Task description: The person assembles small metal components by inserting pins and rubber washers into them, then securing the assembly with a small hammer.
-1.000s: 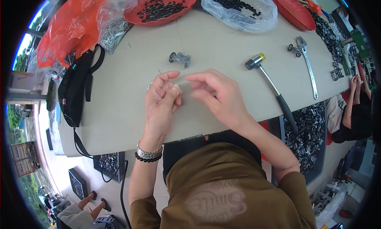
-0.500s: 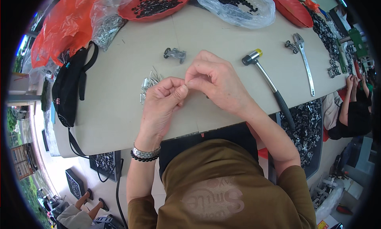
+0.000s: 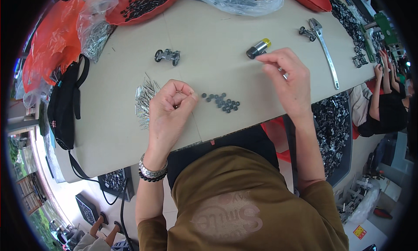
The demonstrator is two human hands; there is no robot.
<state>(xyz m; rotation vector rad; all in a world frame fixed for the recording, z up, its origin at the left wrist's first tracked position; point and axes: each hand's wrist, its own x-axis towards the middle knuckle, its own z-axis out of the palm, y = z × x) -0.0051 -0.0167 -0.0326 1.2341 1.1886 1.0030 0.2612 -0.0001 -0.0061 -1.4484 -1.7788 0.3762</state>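
Note:
My left hand [image 3: 170, 106] is closed in a pinch above the table, thumb against forefinger. Whatever it holds is too small or hidden to name. Beside it lies a heap of thin silver pins [image 3: 143, 101]. Several small dark grey round wheels [image 3: 227, 105] are scattered between my hands. My right hand [image 3: 289, 83] hovers over the hammer, fingers apart, with its forefinger tip close to the hammer's head [image 3: 260, 48]. The hammer has one yellow face and one black face, and my hand hides most of its handle. A small metal wheeled piece [image 3: 167, 56] stands beyond my left hand.
An adjustable wrench [image 3: 324, 53] lies at the right, with another small wheeled piece [image 3: 307, 33] beside it. Red trays [image 3: 117, 16] and a clear bag [image 3: 237, 7] of black parts line the far edge. A black bag [image 3: 63, 107] sits left. Other people work far right.
My hands have come apart: the right has moved right to the hammer, while the left stays pinched near the pins. The small wheels are now uncovered. The whole view has shifted slightly.

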